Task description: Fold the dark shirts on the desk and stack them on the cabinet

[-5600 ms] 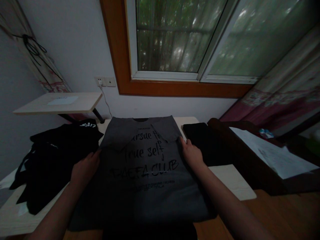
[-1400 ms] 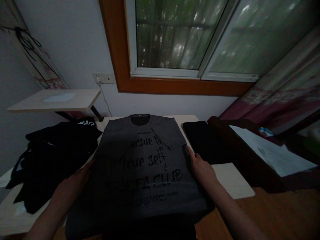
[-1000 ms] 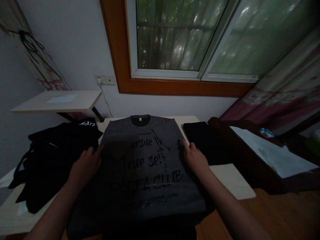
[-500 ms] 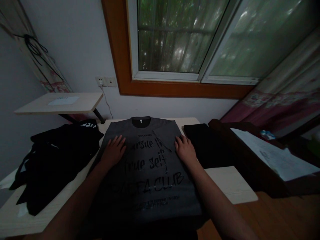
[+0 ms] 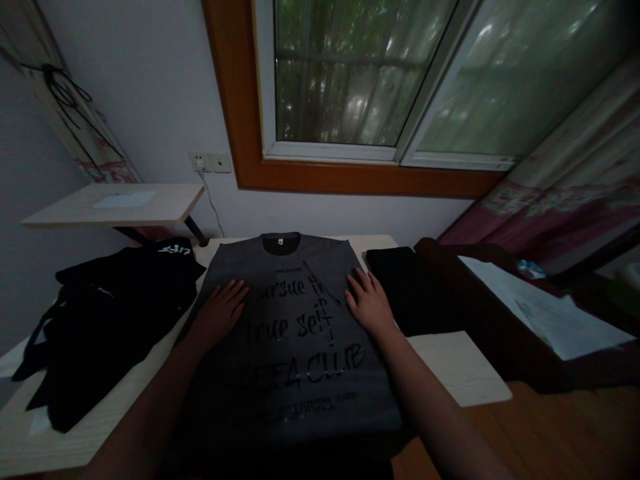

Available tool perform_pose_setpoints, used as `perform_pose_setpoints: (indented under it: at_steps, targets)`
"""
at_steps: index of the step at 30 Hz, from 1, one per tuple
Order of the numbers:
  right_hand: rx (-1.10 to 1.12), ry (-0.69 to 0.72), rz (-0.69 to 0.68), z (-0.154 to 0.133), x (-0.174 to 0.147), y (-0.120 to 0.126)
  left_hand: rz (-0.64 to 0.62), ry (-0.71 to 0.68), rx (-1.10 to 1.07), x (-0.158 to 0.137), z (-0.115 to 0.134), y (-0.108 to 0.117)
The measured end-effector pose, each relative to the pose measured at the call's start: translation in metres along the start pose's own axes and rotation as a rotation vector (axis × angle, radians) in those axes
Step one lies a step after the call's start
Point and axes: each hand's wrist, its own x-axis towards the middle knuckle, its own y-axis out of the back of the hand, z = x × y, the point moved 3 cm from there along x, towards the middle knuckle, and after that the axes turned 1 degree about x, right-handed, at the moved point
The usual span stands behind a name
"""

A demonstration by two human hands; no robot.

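A dark grey T-shirt [image 5: 295, 373] lies spread out with its printed lettering up and its collar toward the wall. My left hand [image 5: 223, 310] rests flat on the shirt's left side, fingers stretched out. On the right side of the shirt my right hand [image 5: 369, 300] also lies flat, its fingers spread. Neither hand grips the cloth. The lower hem of the shirt fades into shadow near my body, so its edge cannot be made out.
Black garments [image 5: 120, 320] lie heaped on the pale table [image 5: 45, 443] at left, below a small raised shelf [image 5: 165, 210]. Folded black cloth [image 5: 410, 287] sits right of the shirt. Farther right, a white sheet [image 5: 545, 310] lies on a dark surface. A window [image 5: 340, 80] is behind.
Both hands have slid very slightly toward me on the shirt, staying flat. The shirt lies practically as before, and the view has shifted a little.
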Motion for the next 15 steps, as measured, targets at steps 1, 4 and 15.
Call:
perform_pose_setpoints:
  at_steps: [1,4,15]
  targets:
    - [0.019,0.030,0.003,-0.003,0.000,0.002,-0.001,-0.012,-0.010,-0.002,0.001,0.001]
    - [0.112,0.156,-0.025,-0.011,0.001,0.006,0.005,-0.031,-0.048,-0.005,0.003,0.003]
    - [0.295,0.248,-0.091,-0.010,0.003,-0.008,0.023,-0.035,-0.011,-0.003,0.000,-0.004]
